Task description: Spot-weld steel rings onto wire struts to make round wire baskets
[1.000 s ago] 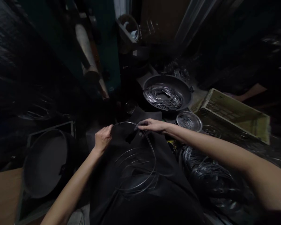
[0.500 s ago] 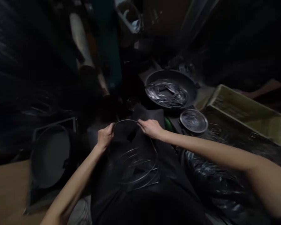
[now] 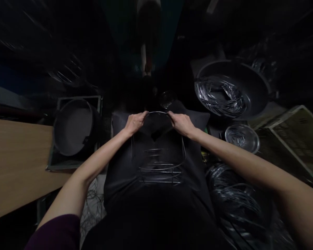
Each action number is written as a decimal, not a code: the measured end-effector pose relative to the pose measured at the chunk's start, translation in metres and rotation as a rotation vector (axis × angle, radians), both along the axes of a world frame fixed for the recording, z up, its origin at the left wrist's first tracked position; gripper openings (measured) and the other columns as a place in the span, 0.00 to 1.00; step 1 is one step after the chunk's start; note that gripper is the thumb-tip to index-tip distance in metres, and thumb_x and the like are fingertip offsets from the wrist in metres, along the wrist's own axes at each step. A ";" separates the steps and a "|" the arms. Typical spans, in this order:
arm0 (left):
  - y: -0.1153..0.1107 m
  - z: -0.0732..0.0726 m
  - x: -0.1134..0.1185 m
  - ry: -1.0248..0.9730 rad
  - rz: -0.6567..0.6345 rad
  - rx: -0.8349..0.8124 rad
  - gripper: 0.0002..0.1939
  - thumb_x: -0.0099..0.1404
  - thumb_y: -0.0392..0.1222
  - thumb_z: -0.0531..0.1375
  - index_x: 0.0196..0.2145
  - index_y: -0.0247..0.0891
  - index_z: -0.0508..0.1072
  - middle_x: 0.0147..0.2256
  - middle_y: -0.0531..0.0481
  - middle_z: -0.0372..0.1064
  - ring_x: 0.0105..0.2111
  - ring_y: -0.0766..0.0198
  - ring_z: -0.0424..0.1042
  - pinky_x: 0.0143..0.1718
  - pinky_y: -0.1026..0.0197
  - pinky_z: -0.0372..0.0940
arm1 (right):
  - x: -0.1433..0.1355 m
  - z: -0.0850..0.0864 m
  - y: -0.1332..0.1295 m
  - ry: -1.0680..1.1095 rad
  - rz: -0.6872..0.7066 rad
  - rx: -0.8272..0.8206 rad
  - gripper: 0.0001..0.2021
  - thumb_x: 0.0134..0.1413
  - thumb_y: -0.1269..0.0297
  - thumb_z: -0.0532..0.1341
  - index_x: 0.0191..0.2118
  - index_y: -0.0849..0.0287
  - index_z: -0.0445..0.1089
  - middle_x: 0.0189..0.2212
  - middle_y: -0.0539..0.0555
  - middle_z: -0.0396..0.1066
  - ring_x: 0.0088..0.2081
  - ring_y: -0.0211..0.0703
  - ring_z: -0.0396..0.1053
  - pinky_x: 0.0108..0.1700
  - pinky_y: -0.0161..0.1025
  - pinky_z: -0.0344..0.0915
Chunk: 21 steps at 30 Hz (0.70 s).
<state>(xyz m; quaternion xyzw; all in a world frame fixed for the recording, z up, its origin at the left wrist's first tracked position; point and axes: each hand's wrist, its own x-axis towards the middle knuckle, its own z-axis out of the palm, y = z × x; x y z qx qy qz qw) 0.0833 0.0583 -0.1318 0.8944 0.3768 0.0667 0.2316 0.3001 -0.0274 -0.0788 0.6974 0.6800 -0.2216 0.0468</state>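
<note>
Both hands grip a bent metal wire frame held over my lap. My left hand is closed on the left end of its curved top wire. My right hand pinches the same curve at the right end, a short gap away. Below the hands, the frame's thin rods and curved wires lie across the dark apron. Shadow hides some of the wires, and what kind of article the frame is I cannot tell.
On the right stand a wide dark pan with shiny wire pieces, a small metal bowl and a yellowish crate. Wire bundles lie below. At left are a round black tub and a wooden board.
The view has swung to the left, so surroundings appear further right. Both hands keep hold of the wire frame, which now sits more squarely in front of me.
</note>
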 end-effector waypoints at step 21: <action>-0.019 0.089 -0.035 0.333 -0.039 -0.133 0.14 0.70 0.35 0.47 0.42 0.30 0.70 0.33 0.42 0.71 0.32 0.59 0.72 0.33 0.61 0.61 | -0.026 0.033 -0.021 -0.264 0.118 0.015 0.26 0.63 0.68 0.48 0.66 0.59 0.51 0.45 0.61 0.69 0.37 0.49 0.71 0.30 0.37 0.66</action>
